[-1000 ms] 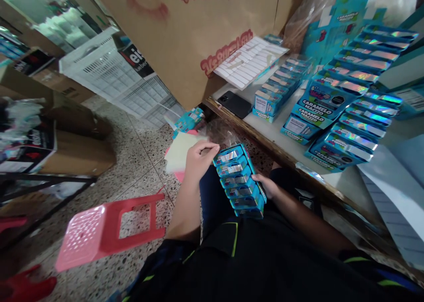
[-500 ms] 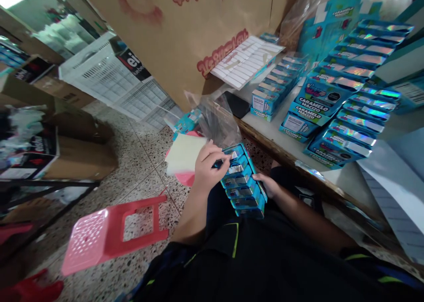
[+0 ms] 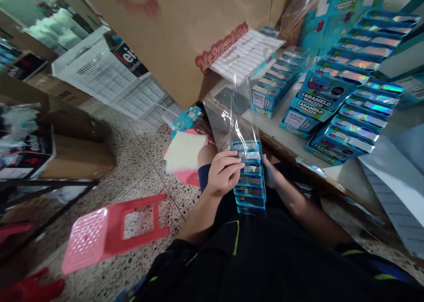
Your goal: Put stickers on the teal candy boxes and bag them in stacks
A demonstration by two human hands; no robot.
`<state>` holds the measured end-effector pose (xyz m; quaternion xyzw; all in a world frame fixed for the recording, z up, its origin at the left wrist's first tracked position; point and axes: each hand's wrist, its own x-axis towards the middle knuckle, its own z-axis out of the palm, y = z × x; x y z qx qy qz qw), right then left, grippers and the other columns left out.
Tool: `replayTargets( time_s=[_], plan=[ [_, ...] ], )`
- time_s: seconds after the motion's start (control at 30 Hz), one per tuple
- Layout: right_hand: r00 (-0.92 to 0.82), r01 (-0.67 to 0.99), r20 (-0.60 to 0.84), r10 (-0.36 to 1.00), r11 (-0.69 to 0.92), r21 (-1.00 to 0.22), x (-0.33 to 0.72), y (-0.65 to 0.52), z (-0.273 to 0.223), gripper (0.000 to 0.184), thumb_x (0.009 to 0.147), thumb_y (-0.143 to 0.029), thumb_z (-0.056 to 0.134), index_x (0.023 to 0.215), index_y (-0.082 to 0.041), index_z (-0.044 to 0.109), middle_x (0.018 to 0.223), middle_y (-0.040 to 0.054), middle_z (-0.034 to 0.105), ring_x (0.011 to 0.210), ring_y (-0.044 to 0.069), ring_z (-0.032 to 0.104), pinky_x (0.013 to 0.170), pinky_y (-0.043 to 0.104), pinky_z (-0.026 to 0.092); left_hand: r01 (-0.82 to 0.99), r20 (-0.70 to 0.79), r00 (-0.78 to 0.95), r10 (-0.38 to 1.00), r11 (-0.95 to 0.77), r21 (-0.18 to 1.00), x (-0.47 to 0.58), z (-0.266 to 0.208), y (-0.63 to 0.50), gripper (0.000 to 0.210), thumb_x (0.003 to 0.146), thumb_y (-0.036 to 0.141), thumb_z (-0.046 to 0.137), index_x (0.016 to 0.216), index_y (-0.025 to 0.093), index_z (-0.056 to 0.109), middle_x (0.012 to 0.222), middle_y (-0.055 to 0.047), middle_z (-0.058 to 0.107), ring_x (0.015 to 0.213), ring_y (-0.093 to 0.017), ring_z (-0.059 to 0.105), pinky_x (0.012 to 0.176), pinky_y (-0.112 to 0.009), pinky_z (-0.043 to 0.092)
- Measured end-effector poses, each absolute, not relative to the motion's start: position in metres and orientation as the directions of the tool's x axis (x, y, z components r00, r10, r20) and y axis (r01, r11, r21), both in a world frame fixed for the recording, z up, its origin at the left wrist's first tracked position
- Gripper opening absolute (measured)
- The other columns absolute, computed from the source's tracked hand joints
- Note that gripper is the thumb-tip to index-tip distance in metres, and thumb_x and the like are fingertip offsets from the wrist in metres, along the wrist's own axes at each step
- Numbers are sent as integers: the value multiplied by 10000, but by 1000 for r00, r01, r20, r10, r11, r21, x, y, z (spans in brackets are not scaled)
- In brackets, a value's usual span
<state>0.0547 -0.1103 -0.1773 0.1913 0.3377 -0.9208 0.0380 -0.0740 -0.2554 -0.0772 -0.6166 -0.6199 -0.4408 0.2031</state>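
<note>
A row of several blue candy boxes (image 3: pixel 251 190) with shiny strips rests on my lap, its far end inside a clear plastic bag (image 3: pixel 228 121). My left hand (image 3: pixel 225 171) lies on the row's left side, fingers bent over the bag's edge and the boxes near the far end. My right hand (image 3: pixel 270 173) holds the row along its right side; some of its fingers are hidden behind it. The bag stands up from the far end, partly over a dark phone-like slab (image 3: pixel 228 100) on the table.
On the table (image 3: pixel 278 136) at right stand stacked blue candy boxes (image 3: pixel 318 92) and a shorter row (image 3: pixel 274 83). A large cardboard box (image 3: pixel 185 41) rises ahead. Pale sheets (image 3: pixel 185 152) lie on a pink stool at left; another pink stool (image 3: pixel 115 231) is on the floor.
The bag has come over the far end of the candy boxes and now stands taller. My left hand has moved right, onto the boxes. The row has turned more upright in view.
</note>
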Motion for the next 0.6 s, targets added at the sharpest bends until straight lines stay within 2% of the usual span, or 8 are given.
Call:
replayTargets(
  time_s=[0.1,0.23,0.3,0.37,0.43,0.5,0.57,0.6],
  plan=[
    [-917,76,-351,192,-777,-625,53,-106,-163,541,887,-677,589,1201,-245,675,1106,88,801,1187,316,721,1029,488,583,948,823,-196,534,-112,299,-73,-84,-260,182,921,137,665,1003,289,721,1018,-40,695,1085,-233,721,896,-459,640],
    [-882,-8,-338,328,-728,-686,42,-101,-145,577,911,-721,495,1167,-236,673,1078,93,799,1189,330,715,984,485,598,918,844,-284,455,-125,376,-61,-93,-273,162,908,131,681,972,280,692,1157,-50,626,1206,-260,683,956,-492,643],
    [-875,-46,-299,380,-682,-730,35,-103,-140,581,954,-719,426,1226,-257,651,1107,75,790,1203,311,706,977,459,598,882,829,-351,436,-142,449,-51,-95,-277,179,915,129,672,1007,282,676,1242,-62,595,1257,-272,660,980,-505,642],
    [-862,-92,-264,432,-646,-758,28,-107,-138,585,995,-704,363,1321,-282,604,1143,55,780,1215,289,698,972,436,598,812,779,-458,428,-155,563,-44,-96,-279,226,931,193,681,1123,309,653,1375,-87,545,1335,-293,612,1038,-530,615],
    [-855,-113,-257,451,-645,-756,23,-112,-139,586,1009,-699,356,1371,-291,572,1168,46,773,1218,274,695,974,419,597,682,683,-591,430,-186,707,-46,-97,-279,447,926,356,719,1344,367,558,1538,-108,444,1437,-315,524,1090,-538,584],
    [-854,-99,-275,441,-657,-747,20,-116,-142,557,996,-694,423,1342,-292,593,1184,41,768,1210,266,698,977,402,595,523,562,-713,419,-215,825,-56,-101,-279,744,891,549,729,1529,414,372,1651,-111,337,1510,-319,439,1133,-527,553],
    [-855,-60,-299,425,-653,-755,17,-119,-146,527,967,-686,499,1292,-290,623,1192,44,765,1203,270,701,973,400,597,370,432,-798,420,-223,902,-72,-110,-279,891,875,667,692,1599,421,234,1678,-112,322,1541,-311,402,1170,-516,517],
    [-856,-52,-298,423,-642,-765,16,-120,-149,520,954,-677,527,1286,-289,628,1193,45,766,1202,275,700,969,406,599,308,373,-814,445,-215,927,-79,-116,-278,900,877,701,667,1605,407,228,1660,-117,364,1537,-308,410,1183,-514,500]
  ],
)
